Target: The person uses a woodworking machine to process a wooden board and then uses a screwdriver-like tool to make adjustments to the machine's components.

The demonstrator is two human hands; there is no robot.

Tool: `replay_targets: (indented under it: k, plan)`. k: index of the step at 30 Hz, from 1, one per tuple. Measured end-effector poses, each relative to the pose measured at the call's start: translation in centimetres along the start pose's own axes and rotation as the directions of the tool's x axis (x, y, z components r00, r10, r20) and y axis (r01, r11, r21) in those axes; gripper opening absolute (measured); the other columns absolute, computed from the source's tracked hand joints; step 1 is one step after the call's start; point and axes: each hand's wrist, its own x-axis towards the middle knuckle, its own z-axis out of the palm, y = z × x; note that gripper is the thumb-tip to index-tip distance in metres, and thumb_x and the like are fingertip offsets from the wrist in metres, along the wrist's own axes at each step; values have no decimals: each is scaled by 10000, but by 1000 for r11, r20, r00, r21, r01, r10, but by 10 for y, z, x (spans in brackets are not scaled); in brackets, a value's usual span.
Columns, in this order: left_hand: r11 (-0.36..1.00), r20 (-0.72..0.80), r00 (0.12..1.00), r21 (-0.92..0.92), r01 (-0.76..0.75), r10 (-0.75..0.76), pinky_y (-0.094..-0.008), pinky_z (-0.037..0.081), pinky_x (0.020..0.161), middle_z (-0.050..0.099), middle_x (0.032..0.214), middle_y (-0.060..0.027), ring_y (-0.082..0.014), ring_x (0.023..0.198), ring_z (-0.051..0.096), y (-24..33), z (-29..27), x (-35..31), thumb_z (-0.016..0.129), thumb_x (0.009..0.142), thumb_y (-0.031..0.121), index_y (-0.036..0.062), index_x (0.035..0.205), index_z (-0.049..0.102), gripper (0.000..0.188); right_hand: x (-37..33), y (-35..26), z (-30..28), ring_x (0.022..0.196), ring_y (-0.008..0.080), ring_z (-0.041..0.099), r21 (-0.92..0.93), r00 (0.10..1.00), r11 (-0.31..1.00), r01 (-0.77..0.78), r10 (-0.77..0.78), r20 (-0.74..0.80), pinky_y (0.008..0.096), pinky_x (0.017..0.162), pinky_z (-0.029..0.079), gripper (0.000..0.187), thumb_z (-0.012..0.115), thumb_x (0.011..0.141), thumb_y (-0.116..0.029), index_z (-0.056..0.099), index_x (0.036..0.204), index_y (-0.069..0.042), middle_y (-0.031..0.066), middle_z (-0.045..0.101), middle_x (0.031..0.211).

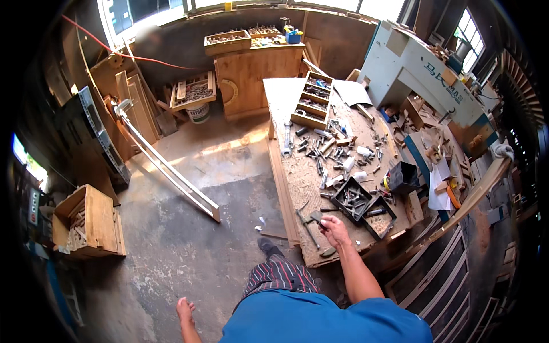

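My right hand [334,230] is over the near edge of the workbench [289,166], its thumb and fingers closed on a small dark grey-green metal piece [314,216]. Just left of it lies a thin bent metal rod [309,231], and a small dark flat piece [328,251] rests at the bench's near corner. Two black trays, one with metal bits [351,197] and one with shavings [382,228], sit beyond my fingers. Away from the bench, my left hand [184,308] hangs low over the floor, loosely curled with the thumb apart and nothing seen in it.
Loose bits and a divided wooden box [311,121] cover the farther bench. A black bin [403,177] stands at its right edge, before a large white machine [412,63]. White strips [171,171] slant across the floor on the left, near a wooden crate [97,220].
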Motion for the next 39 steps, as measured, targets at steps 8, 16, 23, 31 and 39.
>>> replay_targets:
  k: [8, 16, 23, 31, 39]
  plan:
    - [806, 56, 955, 553, 213, -291, -332, 515, 649, 513, 854, -35, -216, 766, 586, -7, 42, -54, 539, 908, 284, 104, 1089, 568, 258, 169, -39, 50, 690, 173, 629, 44, 990, 994, 99, -94, -103, 273, 660, 522, 195, 646, 861, -36, 590, 1045, -1, 67, 644, 835]
    - [765, 136, 958, 634, 113, -255, -344, 514, 696, 504, 876, -49, -226, 793, 582, 77, 84, -11, 539, 908, 283, 91, 1121, 559, 287, 132, -54, -24, 669, 142, 612, -224, 754, 945, 237, -324, -571, 227, 603, 515, 176, 627, 844, 14, 593, 1017, 17, 76, 628, 862]
    - [911, 58, 990, 401, 96, -130, -354, 513, 737, 496, 895, -61, -234, 817, 579, 164, 121, 56, 539, 909, 281, 80, 1149, 551, 314, 91, -54, -113, 662, 158, 614, -279, 434, 920, 277, -379, -817, 240, 582, 536, 180, 606, 836, 37, 578, 1014, 47, 94, 611, 871]
    - [777, 449, 892, 543, -318, 51, -331, 495, 659, 502, 686, -28, -204, 708, 582, 171, 160, 72, 548, 893, 289, 75, 857, 600, 223, 97, -56, -128, 644, 178, 629, -271, 376, 943, 193, -326, -867, 258, 544, 522, 142, 594, 818, 15, 604, 958, 36, 104, 628, 818]
    - [574, 410, 907, 766, -289, -91, -344, 510, 681, 556, 800, -67, -225, 761, 607, 134, 140, 56, 524, 901, 282, 50, 987, 601, 259, 129, -64, -123, 659, 127, 602, -462, 323, 835, 300, -544, -774, 240, 572, 478, 125, 620, 817, -4, 619, 941, 4, 74, 638, 801]
